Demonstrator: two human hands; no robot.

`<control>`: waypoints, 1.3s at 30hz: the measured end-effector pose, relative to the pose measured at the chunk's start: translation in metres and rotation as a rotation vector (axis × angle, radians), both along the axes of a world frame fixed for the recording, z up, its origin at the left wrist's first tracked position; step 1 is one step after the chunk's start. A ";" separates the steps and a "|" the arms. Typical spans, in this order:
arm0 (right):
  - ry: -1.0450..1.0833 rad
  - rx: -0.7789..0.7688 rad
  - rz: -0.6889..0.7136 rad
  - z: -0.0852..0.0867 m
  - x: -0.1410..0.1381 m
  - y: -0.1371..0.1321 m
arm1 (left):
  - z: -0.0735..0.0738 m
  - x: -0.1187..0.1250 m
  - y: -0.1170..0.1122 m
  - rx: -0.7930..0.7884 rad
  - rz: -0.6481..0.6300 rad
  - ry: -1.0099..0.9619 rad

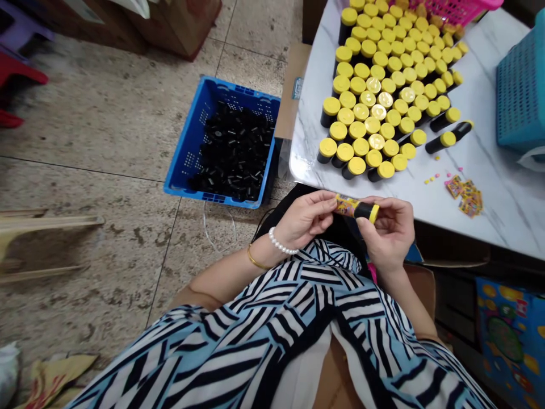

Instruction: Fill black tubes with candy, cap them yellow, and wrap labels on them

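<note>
Between my two hands, just off the table's front edge, lies a small black tube (363, 211) with a yellow cap, held sideways. A yellow printed label (347, 205) covers its left part. My left hand (313, 213) pinches the label end with thumb and fingers. Around the capped end, my right hand (389, 227) grips the tube, thumb at the front and fingers behind. Beyond my hands, many like tubes with yellow caps (372, 125) stand upright in packed rows on the marbled white table (489, 165). Two or so lie tipped at the group's right side.
A blue crate (183, 153) of black pieces (238, 150) stands on the floor at left. On the table are small printed packets (468, 199), scattered tiny candies (432, 179), a teal basket (522, 94) and a pink basket (457, 8). Cardboard boxes (179, 25) stand at the back left.
</note>
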State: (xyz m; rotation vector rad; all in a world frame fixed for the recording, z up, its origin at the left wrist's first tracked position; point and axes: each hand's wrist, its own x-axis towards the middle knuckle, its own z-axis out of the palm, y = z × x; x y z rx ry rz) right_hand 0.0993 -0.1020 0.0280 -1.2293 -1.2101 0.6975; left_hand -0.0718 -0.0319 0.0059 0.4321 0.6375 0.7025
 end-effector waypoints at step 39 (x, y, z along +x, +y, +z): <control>-0.392 -0.050 0.112 -0.029 0.011 -0.001 | -0.018 -0.020 -0.006 0.507 -0.054 0.373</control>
